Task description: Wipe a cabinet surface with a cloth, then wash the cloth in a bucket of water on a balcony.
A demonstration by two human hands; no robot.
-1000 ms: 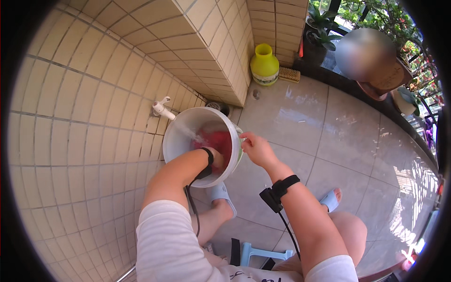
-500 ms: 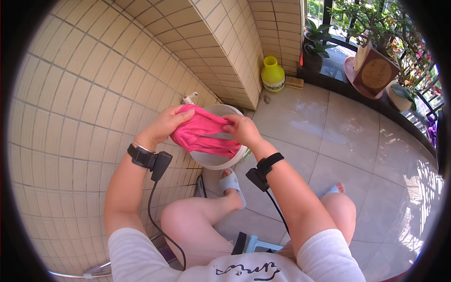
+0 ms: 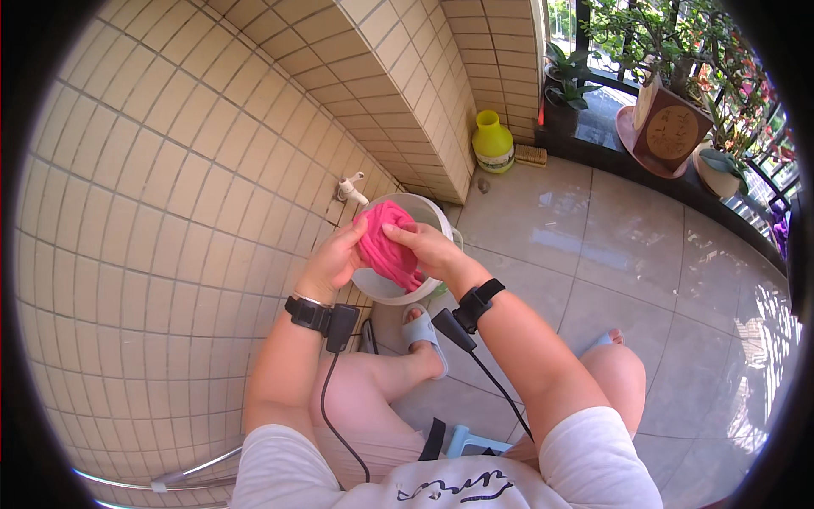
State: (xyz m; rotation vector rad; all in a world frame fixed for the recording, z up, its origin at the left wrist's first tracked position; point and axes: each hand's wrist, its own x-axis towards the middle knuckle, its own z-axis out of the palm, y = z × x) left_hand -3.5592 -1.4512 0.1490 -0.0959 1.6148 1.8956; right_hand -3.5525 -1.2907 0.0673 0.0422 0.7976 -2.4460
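Pink cloth bunched up over the white bucket

From where I stand, both hands are busy: the left hand grips the cloth at its nine o'clock edge, and the right hand clasps it from three o'clock, thumb laid across the top. The fingers underneath are hidden, so I can't tell how far they wrap round. The bundle is above the bucket's mouth, its loose folds trailing toward five o'clock.

To my eye, the step in hand is gathering the fabric together; it looks wet. The next move, I'd judge, calls for a firm hold from both hands, those stray folds tucked in, and the bundle kept within the bucket's rim so that any drips land inside.

The white tap juts from the tiled wall at about ten o'clock from the bucket; I can't make out whether water runs. Toward one o'clock a yellow jug stands on the floor, with a brush just beside it
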